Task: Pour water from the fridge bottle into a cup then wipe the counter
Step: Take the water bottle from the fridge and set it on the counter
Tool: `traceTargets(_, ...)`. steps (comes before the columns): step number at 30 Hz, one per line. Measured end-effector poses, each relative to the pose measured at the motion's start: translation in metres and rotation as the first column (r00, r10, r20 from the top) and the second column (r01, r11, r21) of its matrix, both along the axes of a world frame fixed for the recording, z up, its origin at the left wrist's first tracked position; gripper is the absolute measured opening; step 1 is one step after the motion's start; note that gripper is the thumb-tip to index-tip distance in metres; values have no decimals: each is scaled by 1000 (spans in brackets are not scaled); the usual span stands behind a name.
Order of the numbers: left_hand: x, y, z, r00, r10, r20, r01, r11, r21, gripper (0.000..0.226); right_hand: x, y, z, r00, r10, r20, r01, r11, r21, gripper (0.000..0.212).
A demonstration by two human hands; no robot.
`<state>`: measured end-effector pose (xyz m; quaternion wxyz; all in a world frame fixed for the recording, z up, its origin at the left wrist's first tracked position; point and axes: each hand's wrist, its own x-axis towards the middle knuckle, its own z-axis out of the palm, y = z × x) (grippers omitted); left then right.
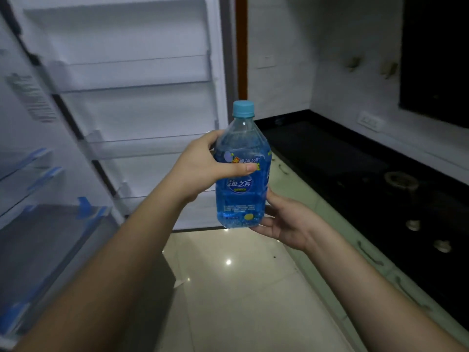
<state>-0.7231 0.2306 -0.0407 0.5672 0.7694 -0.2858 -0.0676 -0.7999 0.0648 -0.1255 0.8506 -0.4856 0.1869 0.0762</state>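
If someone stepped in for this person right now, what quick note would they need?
Left hand: grips the bottle around its upper body, thumb across the label.
Right hand: cups the bottle's base from below.
Bottle: upright, blue cap still on, held in front of the open fridge door.
Counter: to the right, dark; no cup or cloth in view.
Done: bottle taken in hand.
Left: uncap, find a cup, pour, wipe the counter.
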Motion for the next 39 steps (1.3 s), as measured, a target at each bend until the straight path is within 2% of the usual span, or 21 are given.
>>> traceTargets(5, 7, -56, -3, 982, -190, 5, 190, 981, 34, 78, -23, -40, -6, 984, -178, -11, 178, 984, 15, 35)
traceTargets(11, 9, -121, -6, 898, -440, 10, 440, 898, 27, 76, -52, -76, -10, 921, -390, 5, 390, 921, 17, 34)
traceTargets(15, 1, -169, -14, 815, -580, 10, 579, 815, 28, 73, -82, -97, -18, 845, -535, 18, 535, 845, 14, 34)
traceTargets(21, -52, -248, -24, 623, -781, -34, 782, 623, 30, 70, -154, -134, -30, 697, -717, 13, 717, 697, -4, 33)
traceTargets(27, -132, -329, -41, 470, -881, -58, 883, 467, 47, 77, -246, -178, -44, 561, -828, 0, 828, 561, 2, 34)
traceTargets(35, -255, -419, -56, 338, -935, -106, 941, 333, 59, 69, -369, -235, -54, 463, -886, -13, 886, 463, 15, 36)
traceTargets(39, -297, -454, -67, 292, -949, -118, 956, 285, 72, 75, -413, -256, -62, 417, -909, -21, 909, 417, 16, 34)
